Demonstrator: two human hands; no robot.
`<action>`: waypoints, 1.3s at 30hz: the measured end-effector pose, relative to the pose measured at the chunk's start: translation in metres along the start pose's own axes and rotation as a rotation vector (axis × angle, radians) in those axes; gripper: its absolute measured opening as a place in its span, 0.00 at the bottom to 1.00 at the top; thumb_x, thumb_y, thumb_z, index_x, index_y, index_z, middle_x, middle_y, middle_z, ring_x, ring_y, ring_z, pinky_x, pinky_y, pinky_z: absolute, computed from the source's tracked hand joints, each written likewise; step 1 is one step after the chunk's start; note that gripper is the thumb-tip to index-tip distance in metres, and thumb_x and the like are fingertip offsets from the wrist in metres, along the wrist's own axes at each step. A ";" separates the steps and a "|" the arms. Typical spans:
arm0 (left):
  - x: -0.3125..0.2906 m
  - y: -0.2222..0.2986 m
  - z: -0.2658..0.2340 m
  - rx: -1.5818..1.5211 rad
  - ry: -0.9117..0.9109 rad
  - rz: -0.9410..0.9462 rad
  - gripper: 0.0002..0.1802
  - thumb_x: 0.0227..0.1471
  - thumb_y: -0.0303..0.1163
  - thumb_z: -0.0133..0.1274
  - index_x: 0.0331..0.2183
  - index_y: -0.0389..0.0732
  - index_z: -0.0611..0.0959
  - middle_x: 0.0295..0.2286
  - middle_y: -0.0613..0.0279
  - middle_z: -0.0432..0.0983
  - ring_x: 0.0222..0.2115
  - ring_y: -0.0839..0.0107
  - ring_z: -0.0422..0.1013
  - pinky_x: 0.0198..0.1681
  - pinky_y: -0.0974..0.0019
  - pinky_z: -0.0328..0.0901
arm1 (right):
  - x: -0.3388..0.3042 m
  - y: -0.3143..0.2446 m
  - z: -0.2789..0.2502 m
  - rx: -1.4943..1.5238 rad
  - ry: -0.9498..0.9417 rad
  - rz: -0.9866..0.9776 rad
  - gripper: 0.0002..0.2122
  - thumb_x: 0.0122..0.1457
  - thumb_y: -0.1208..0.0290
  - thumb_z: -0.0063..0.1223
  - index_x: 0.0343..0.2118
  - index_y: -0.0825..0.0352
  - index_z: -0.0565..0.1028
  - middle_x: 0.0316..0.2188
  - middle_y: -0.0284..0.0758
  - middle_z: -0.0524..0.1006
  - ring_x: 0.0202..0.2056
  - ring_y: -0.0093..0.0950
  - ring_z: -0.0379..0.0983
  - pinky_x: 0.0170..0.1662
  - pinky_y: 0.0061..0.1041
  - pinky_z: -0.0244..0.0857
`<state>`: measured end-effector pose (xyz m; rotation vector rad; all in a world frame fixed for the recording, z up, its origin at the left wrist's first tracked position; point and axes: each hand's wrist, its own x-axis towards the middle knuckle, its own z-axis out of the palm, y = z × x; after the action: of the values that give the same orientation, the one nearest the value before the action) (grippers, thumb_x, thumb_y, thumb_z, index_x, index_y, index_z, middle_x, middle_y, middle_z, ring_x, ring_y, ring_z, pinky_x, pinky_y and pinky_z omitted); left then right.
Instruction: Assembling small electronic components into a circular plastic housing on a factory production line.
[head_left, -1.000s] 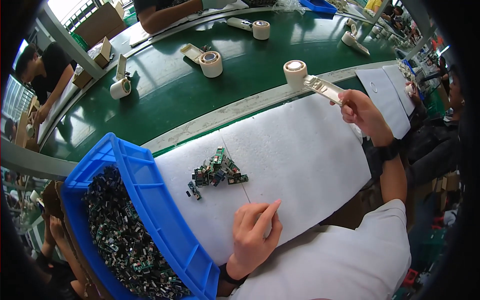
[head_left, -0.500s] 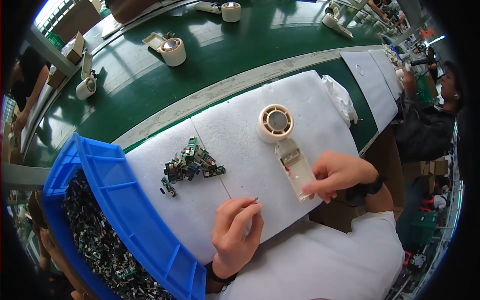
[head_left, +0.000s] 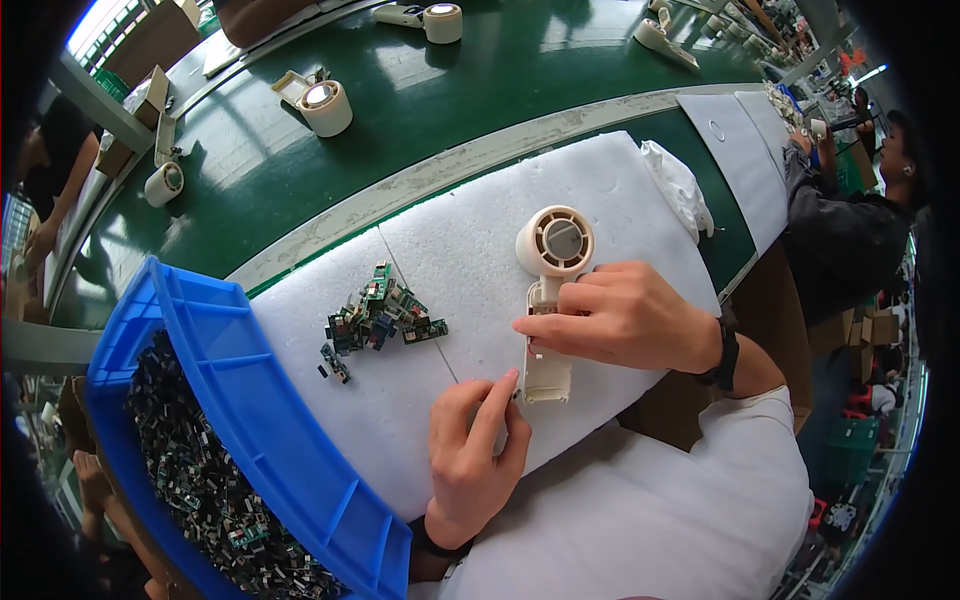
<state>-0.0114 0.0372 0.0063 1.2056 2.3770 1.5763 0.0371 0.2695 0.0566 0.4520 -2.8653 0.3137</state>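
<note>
A cream handheld fan lies on a white foam sheet, with its round head away from me and its hollow handle towards me. Across the upper handle lies my right hand, its fingers closed around the part near the neck and hiding some of the inside. Just left of the handle's lower end, my left hand pinches a small dark piece at its fingertips, too small to make out. Further left on the foam is a loose pile of small green circuit boards.
A blue bin full of small boards stands at the left. Beyond the foam sheet runs a green conveyor belt carrying several fans. A white bag lies at the sheet's far right corner. A co-worker is at the right.
My right hand has moved from the handle's lower end up towards the neck. The handle has swung left, nearer my left hand. Fans on the belt have shifted slightly left.
</note>
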 end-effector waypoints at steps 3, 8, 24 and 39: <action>0.001 -0.001 0.003 0.047 -0.042 -0.012 0.21 0.42 0.15 0.60 0.43 0.35 0.84 0.38 0.55 0.77 0.39 0.58 0.73 0.48 0.56 0.70 | 0.002 0.006 -0.003 0.028 -0.003 0.002 0.14 0.54 0.66 0.64 0.46 0.51 0.82 0.20 0.24 0.68 0.20 0.22 0.68 0.24 0.24 0.63; 0.009 -0.007 0.003 0.103 -0.034 0.113 0.20 0.42 0.14 0.59 0.42 0.35 0.85 0.38 0.54 0.77 0.38 0.59 0.74 0.44 0.60 0.71 | 0.003 0.011 -0.001 0.064 0.033 0.008 0.14 0.55 0.67 0.64 0.45 0.51 0.83 0.20 0.24 0.70 0.20 0.22 0.68 0.24 0.24 0.62; -0.001 -0.004 -0.003 -0.183 0.008 0.225 0.21 0.44 0.11 0.58 0.43 0.36 0.86 0.42 0.51 0.80 0.40 0.59 0.79 0.48 0.56 0.74 | 0.001 0.008 -0.001 -0.050 0.045 -0.102 0.19 0.49 0.72 0.62 0.47 0.54 0.82 0.22 0.24 0.72 0.22 0.20 0.68 0.28 0.21 0.65; 0.000 -0.006 -0.002 -0.130 -0.169 0.380 0.19 0.43 0.19 0.62 0.42 0.35 0.86 0.39 0.53 0.81 0.36 0.64 0.78 0.40 0.62 0.74 | 0.000 0.006 0.005 0.121 0.029 -0.051 0.12 0.53 0.73 0.63 0.42 0.62 0.80 0.22 0.26 0.75 0.22 0.25 0.74 0.29 0.25 0.69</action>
<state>-0.0156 0.0343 0.0019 1.7605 1.9950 1.6111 0.0341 0.2736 0.0503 0.5369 -2.8120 0.4822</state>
